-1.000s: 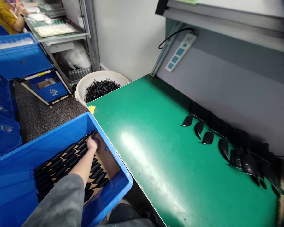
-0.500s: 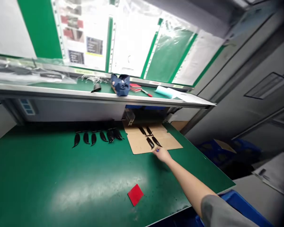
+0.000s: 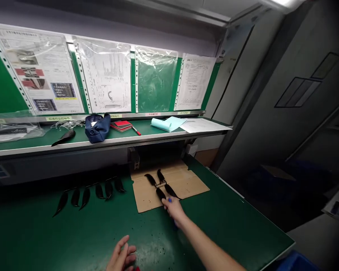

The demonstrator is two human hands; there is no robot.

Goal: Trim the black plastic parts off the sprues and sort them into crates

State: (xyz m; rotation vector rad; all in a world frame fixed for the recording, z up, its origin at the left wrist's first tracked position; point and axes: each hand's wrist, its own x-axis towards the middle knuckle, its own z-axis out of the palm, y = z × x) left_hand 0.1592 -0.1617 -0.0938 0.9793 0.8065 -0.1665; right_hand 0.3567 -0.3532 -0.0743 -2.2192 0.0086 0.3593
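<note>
My right hand (image 3: 173, 209) is closed at the near edge of a cardboard sheet (image 3: 192, 184). A slim blue tool (image 3: 170, 200) shows above and below the fist; its kind is hidden. The fingertips meet the near end of a black curved blade (image 3: 160, 194), part of a cluster of blades joined by a thin bar (image 3: 160, 184) on the cardboard. My left hand (image 3: 121, 256) is at the bottom edge, fingers apart, holding nothing. Beside it, a sliver of a red square piece (image 3: 138, 268) shows.
More black blades (image 3: 86, 197) lie in a row on the green table (image 3: 214, 222), left of the cardboard. On the shelf above are a navy pouch (image 3: 97, 128), red booklets (image 3: 121, 125), a red pen (image 3: 136, 131), a light-blue sheet (image 3: 168, 123) and a loose black blade (image 3: 63, 138).
The view has shifted, bringing the cardboard closer. My left hand has come into view at the bottom. My right hand has moved onto the near end of the left blade.
</note>
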